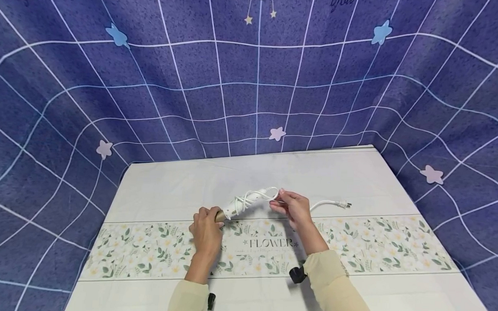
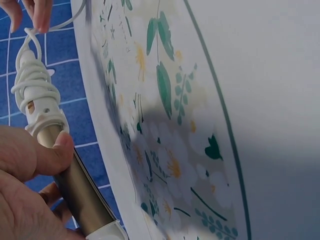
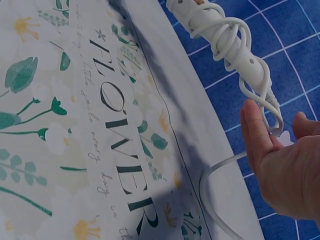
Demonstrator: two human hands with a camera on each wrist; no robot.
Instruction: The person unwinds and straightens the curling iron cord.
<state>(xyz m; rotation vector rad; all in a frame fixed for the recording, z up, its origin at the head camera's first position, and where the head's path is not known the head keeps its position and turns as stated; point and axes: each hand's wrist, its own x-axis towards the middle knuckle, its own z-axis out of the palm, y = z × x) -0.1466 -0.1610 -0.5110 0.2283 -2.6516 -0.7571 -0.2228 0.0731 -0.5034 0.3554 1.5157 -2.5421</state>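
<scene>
A curling iron with a gold barrel (image 2: 80, 187) and white handle (image 1: 253, 197) is held above the table, tilted, its handle end up to the right. White power cord (image 3: 227, 37) is wound several times round the handle. My left hand (image 1: 207, 232) grips the barrel, thumb along its side near the handle. Past the handle's end, my right hand (image 1: 294, 209) holds the cord where it loops, fingers fairly straight and the exact contact partly hidden. From there the cord runs right to its two-prong plug (image 1: 344, 204), near the table surface.
Under the hands is a table with a white cover (image 1: 178, 180) and a flowered band reading FLOWER (image 1: 270, 242). A blue curtain (image 1: 234, 104) with a white grid and stars surrounds its back and sides. A black wrist strap piece (image 1: 297, 275) shows by the right sleeve.
</scene>
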